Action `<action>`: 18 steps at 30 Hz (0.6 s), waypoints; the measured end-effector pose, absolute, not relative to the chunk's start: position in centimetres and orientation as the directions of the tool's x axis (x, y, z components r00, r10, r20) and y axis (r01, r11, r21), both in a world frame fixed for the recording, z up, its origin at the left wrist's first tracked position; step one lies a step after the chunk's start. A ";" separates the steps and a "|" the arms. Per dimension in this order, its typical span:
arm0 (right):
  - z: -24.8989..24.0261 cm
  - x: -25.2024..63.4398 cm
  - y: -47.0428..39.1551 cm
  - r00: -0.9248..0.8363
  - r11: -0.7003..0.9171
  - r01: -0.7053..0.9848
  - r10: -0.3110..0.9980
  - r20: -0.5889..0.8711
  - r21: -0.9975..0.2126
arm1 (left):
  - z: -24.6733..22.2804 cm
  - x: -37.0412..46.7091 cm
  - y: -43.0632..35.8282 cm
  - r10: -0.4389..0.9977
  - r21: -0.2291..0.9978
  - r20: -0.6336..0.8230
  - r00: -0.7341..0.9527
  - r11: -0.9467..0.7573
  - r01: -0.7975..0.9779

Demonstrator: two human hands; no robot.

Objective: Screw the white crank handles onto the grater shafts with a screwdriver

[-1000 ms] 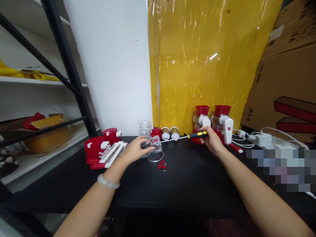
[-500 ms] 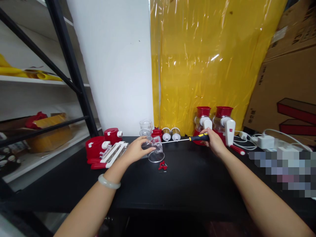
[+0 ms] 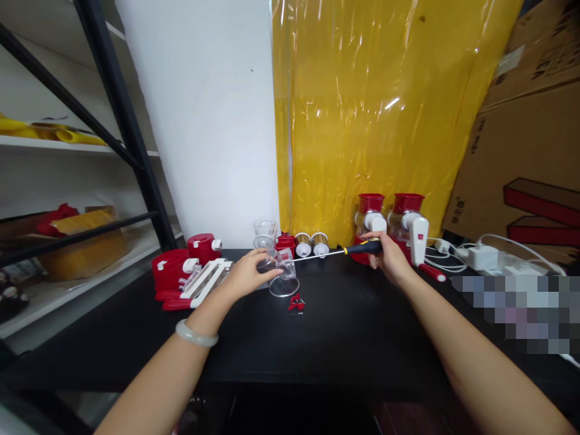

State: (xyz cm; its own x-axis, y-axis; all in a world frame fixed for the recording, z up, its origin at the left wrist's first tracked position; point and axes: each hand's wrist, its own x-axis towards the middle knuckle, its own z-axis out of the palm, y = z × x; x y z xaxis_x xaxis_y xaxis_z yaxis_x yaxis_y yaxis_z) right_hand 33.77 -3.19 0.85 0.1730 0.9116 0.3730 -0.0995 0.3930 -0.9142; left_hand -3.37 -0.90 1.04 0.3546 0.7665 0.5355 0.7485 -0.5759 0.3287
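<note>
My left hand is closed on a clear plastic housing with a round open rim, holding it low over the black table. In my right hand is a screwdriver with a black and yellow handle. Its long metal shaft points left, and the tip meets the upper part of the clear housing; what the tip sits in is too small to make out. Just in front of the housing lie small red parts with tiny dark pieces beside them.
Red bases and white-and-red crank handles lie at left. Behind the housing are clear parts and metal grater drums. Two assembled red-and-white rotary graters stand at back right, near white chargers and cables.
The screwdriver handle has dropped slightly, and the fingers of my right hand have shifted around it. My left hand keeps its hold on the clear housing. The whole view has shifted a little.
</note>
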 end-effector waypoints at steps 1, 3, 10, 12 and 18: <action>0.8 33.8 -3.1 0.179 0.400 -0.066 0.906 0.383 -0.914 | 1.1 -3.4 -0.9 0.767 0.327 0.534 0.356 -0.576 0.749; 0.8 33.9 -3.1 0.170 0.416 -0.075 0.901 0.400 -0.906 | 1.0 -3.4 -1.0 0.768 0.324 0.529 0.360 -0.575 0.751; 1.2 34.1 -3.8 0.076 0.425 -0.257 0.904 0.420 -0.868 | 0.8 -3.5 -0.7 0.759 0.325 0.542 0.362 -0.586 0.742; 1.0 34.2 -3.5 0.119 0.414 -0.153 0.909 0.399 -0.897 | 0.8 -3.5 -0.7 0.762 0.333 0.537 0.361 -0.584 0.740; 0.5 34.1 -2.9 0.208 0.423 -0.119 0.895 0.394 -0.898 | 0.7 -3.6 -0.6 0.773 0.325 0.529 0.350 -0.565 0.758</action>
State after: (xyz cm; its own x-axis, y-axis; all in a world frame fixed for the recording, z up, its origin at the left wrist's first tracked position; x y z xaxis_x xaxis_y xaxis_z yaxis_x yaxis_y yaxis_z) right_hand 34.07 -2.88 0.50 0.2076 0.8953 0.3941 -0.1194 0.4231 -0.8982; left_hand -3.64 -0.62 0.69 0.3498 0.7733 0.5288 0.7582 -0.5652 0.3251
